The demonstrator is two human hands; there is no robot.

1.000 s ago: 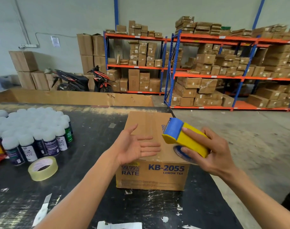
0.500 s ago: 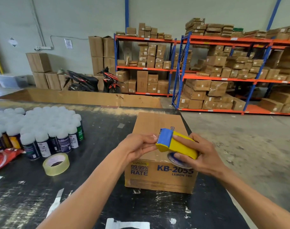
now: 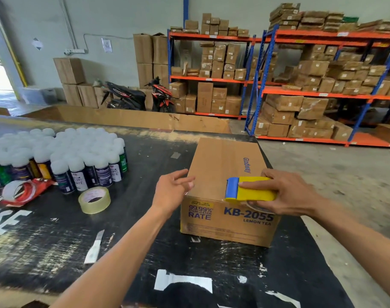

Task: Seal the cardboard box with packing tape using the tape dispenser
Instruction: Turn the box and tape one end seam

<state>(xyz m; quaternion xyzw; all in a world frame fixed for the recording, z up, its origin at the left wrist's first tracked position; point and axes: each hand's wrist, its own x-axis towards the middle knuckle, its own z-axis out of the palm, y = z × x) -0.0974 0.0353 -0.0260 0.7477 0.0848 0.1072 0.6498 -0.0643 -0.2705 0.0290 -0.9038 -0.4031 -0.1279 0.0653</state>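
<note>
box: I see the closed cardboard box (image 3: pixel 225 172) on the black counter (image 3: pixel 56 236), print "KB-2055 LEMON TEA" on its near side.
dispenser: yellow-blue tape dispenser (image 3: pixel 250 191) sits at the box's near top edge, right of the centre seam, blue end pointing left.
right hand: my right hand (image 3: pixel 294 192) is wrapped around the dispenser, fingers clamped on its yellow body.
left hand: my left hand (image 3: pixel 171 193) is loosely spread, holding nothing, just beside the box's near-left corner; contact I can't tell.
tape roll: clear tape roll (image 3: pixel 94 200) lies left of the box.
cans: white-capped spray cans (image 3: pixel 78 156) stand further left of the box.
</note>
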